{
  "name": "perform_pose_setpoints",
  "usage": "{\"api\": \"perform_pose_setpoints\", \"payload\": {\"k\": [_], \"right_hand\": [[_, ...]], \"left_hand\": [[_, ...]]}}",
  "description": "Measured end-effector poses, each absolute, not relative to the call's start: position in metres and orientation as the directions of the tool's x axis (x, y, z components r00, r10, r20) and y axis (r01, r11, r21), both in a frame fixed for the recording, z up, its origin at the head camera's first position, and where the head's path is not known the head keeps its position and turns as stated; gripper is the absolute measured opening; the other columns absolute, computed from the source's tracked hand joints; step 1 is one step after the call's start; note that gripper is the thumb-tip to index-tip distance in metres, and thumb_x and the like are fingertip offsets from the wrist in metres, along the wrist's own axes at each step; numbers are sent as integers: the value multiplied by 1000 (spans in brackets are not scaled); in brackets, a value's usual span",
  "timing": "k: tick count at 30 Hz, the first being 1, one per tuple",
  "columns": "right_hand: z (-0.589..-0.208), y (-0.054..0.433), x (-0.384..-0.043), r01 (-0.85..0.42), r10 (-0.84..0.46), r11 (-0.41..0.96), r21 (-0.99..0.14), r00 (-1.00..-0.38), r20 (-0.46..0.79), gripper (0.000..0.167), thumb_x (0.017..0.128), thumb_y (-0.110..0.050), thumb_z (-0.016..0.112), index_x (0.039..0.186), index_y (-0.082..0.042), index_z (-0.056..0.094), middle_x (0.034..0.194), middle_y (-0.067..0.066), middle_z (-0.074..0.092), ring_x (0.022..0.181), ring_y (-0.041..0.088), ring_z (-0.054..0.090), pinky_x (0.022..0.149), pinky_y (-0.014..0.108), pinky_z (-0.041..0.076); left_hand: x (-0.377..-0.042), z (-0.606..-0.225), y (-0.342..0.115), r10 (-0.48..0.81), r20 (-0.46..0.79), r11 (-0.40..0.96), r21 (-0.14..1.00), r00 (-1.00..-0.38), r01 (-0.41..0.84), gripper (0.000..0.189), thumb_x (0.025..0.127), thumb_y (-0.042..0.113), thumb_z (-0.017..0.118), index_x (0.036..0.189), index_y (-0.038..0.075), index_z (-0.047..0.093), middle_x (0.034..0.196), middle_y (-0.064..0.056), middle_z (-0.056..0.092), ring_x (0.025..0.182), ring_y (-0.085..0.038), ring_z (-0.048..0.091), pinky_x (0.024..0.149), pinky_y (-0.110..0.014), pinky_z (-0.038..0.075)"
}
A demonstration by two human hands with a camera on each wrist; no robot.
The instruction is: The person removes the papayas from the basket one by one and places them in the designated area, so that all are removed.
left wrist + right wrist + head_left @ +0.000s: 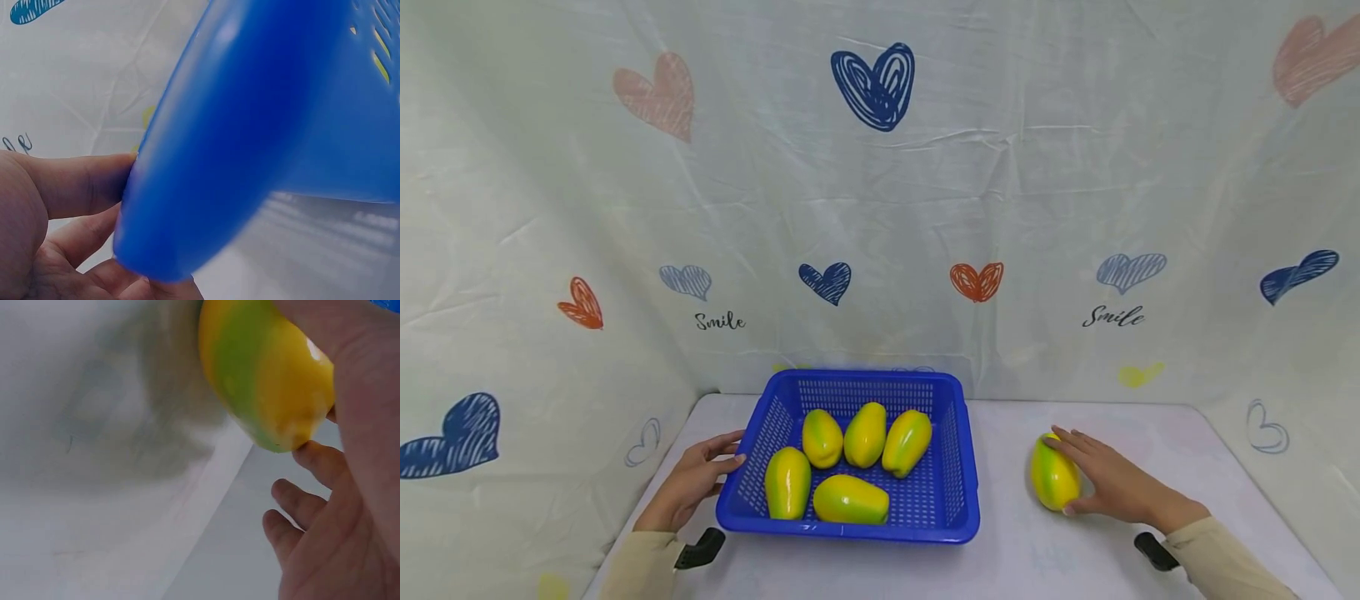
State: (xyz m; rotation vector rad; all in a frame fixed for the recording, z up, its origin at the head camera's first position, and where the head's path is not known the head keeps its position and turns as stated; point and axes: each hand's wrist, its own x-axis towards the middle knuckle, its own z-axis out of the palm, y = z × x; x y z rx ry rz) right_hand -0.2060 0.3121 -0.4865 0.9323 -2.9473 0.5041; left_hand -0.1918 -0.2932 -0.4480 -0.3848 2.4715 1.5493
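Observation:
A blue plastic basket (917,535) with perforated walls stands on the table, holding several shiny yellow-green papayas (865,435). My left hand (688,479) is at its left side; in the left wrist view the thumb and fingers pinch the basket's rim (206,150). To the right of the basket, one more papaya (1049,477) is at my right hand (1112,483). That hand holds it between thumb and fingers from the right side. The right wrist view shows the papaya's (262,375) green stripe and rounded end, with a fingertip touching it and two other fingers apart from it.
The white table (1000,550) ends at a pale curtain (895,208) printed with hearts, which hangs behind and at both sides. A dark wrist strap (702,550) sits on the left forearm, another dark band (1156,552) on the right.

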Motion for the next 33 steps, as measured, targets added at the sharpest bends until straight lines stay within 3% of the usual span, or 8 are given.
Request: {"api": "perform_pose_setpoints", "payload": {"k": [9, 15, 33], "right_hand": [[-482, 312, -207, -510, -548, 787, -348, -837, -11, 95, 79, -36, 93, 155, -1, 48, 162, 30, 39, 141, 55, 44, 110, 72, 38], [-479, 310, -207, -506, -548, 788, -350, -836, -26, 93, 79, -33, 93, 154, -2, 48, 161, 31, 39, 139, 56, 44, 110, 75, 35], [-473, 304, -206, -532, -570, 777, -336, -821, -20, 89, 80, -27, 93, 153, -3, 50, 159, 30, 42, 138, 54, 47, 108, 71, 40]], "left_hand": [[-193, -449, -294, -118, -306, 402, 855, -945, -327, 58, 106, 15, 62, 157, -3, 43, 147, -32, 49, 103, -25, 63, 83, -34, 56], [-193, -451, -294, -125, -304, 401, 855, -944, -329, 58, 106, 15, 63, 157, -3, 43, 146, -32, 50, 102, -25, 62, 82, -33, 55], [-193, -451, -293, -129, -314, 400, 851, -941, -339, 58, 106, 16, 61, 158, -1, 42, 149, -32, 47, 105, -26, 63, 85, -36, 56]]}}
